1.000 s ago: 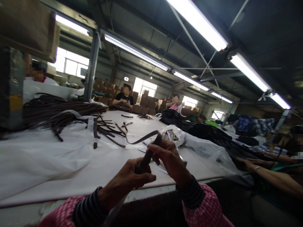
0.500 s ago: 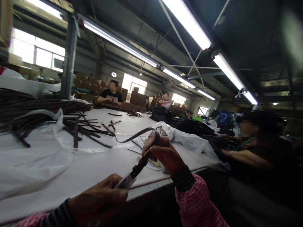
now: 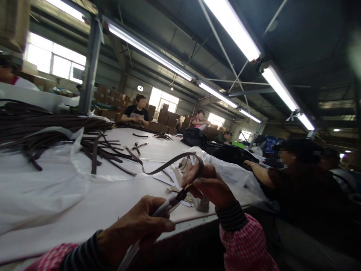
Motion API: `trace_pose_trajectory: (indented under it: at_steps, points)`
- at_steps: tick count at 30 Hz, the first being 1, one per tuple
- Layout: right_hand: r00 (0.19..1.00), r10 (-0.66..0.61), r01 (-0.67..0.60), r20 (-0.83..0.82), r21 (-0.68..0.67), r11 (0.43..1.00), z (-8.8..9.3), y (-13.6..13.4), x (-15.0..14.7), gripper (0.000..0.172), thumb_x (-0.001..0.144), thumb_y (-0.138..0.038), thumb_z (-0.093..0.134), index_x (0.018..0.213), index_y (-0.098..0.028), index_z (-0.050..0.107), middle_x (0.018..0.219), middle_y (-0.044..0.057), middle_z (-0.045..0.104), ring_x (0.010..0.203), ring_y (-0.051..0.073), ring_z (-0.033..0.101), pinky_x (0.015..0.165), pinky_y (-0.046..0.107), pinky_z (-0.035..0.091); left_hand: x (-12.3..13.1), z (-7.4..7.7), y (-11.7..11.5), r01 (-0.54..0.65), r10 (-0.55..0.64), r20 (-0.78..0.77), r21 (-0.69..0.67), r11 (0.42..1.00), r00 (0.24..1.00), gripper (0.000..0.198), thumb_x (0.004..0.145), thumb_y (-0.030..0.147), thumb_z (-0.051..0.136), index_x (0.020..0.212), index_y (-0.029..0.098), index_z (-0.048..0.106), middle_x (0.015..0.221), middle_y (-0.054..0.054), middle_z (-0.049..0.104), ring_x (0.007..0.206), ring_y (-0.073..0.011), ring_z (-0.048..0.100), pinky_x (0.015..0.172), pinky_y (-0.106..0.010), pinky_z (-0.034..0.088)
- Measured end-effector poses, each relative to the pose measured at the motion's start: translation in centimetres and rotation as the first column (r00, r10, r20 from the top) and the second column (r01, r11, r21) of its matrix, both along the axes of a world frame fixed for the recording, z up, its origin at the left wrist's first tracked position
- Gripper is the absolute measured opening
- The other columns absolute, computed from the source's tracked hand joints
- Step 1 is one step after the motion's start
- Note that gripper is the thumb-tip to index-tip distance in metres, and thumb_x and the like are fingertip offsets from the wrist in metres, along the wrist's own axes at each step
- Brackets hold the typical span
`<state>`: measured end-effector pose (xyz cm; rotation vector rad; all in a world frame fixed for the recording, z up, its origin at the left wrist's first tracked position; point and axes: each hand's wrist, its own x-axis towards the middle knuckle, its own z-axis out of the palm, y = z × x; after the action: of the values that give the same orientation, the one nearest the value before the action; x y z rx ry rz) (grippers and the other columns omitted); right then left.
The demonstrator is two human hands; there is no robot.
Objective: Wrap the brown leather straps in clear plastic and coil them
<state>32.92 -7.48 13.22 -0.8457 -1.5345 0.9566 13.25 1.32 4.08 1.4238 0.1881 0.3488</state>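
My left hand (image 3: 138, 222) is closed around a long pale strip (image 3: 163, 209), which shows above the fist and again below it. At its upper end the strip meets a dark piece (image 3: 182, 195) of strap; how they join I cannot make out. My right hand (image 3: 211, 186) pinches the dark brown strap (image 3: 169, 162) between thumb and fingers, just above that piece. From the right hand the strap curves over and back, coming down on the white table (image 3: 113, 203). Pale paper strips (image 3: 176, 177) lie behind the right hand.
A pile of dark straps (image 3: 50, 124) covers the table's far left, with clear plastic sheeting (image 3: 42, 184) in front. More plastic (image 3: 231, 173) and black items (image 3: 194, 137) lie to the right. A co-worker (image 3: 299, 188) sits close on the right; others work farther back.
Both hands have shifted right in view, and the left has moved up closer to the right hand. Less of the dark strap piece shows between them. The co-worker's arm at right reaches farther forward.
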Motion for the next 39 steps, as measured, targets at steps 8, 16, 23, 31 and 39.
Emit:
trace_pose_trajectory:
  at_steps: [8,16,23,31,39]
  points:
    - [0.958,-0.249,0.247,-0.145,-0.032,0.969,-0.7,1.3,-2.8,0.019,0.085,-0.029,0.079,0.080,-0.014,0.069,0.070,0.000,0.065,0.040,0.004,0.041,0.037,0.019,0.025,0.5,0.7,-0.3,-0.365,0.360,0.064,0.213,0.906,0.931,0.035,0.083,0.043,0.074,0.071,0.018,0.052,0.048,0.009,0.040,0.045,-0.0062,0.033,0.044,-0.019,0.023]
    - [0.959,-0.257,0.255,-0.121,-0.032,0.966,-1.3,2.1,-4.1,0.022,0.084,-0.031,0.079,0.076,-0.013,0.069,0.063,-0.002,0.058,0.042,0.004,0.037,0.039,0.021,0.023,0.4,2.0,-0.1,-0.289,0.285,0.053,0.106,0.951,0.957,0.031,0.079,0.042,0.078,0.081,0.018,0.058,0.045,0.011,0.039,0.040,-0.0059,0.030,0.040,-0.019,0.021]
    - [0.982,-0.152,0.141,-0.112,-0.104,0.985,-1.2,2.2,-4.2,0.023,0.085,-0.035,0.080,0.084,-0.013,0.072,0.067,-0.002,0.053,0.053,0.006,0.032,0.048,0.022,0.018,0.0,3.3,0.4,-0.193,0.188,0.060,0.110,0.975,0.980,0.039,0.076,0.051,0.081,0.081,0.016,0.063,0.042,0.010,0.042,0.037,-0.0055,0.029,0.039,-0.020,0.020]
    - [0.979,-0.099,0.080,-0.179,-0.108,0.991,-1.2,3.4,-4.5,0.022,0.079,-0.031,0.085,0.082,-0.015,0.070,0.069,-0.001,0.057,0.054,0.006,0.038,0.048,0.023,0.019,-1.3,3.0,0.5,-0.137,0.134,0.082,0.033,0.990,0.988,0.044,0.078,0.053,0.080,0.072,0.017,0.055,0.053,0.004,0.053,0.047,-0.0081,0.042,0.045,-0.020,0.031]
    - [0.999,0.031,-0.030,0.007,-0.048,0.998,-0.1,2.6,-4.1,0.027,0.089,-0.038,0.075,0.084,-0.012,0.072,0.068,0.000,0.056,0.050,0.006,0.040,0.046,0.023,0.024,-2.7,2.2,0.8,-0.110,0.109,0.148,0.000,0.994,0.983,0.039,0.086,0.051,0.073,0.081,0.015,0.058,0.060,0.005,0.047,0.050,-0.0066,0.037,0.049,-0.020,0.030]
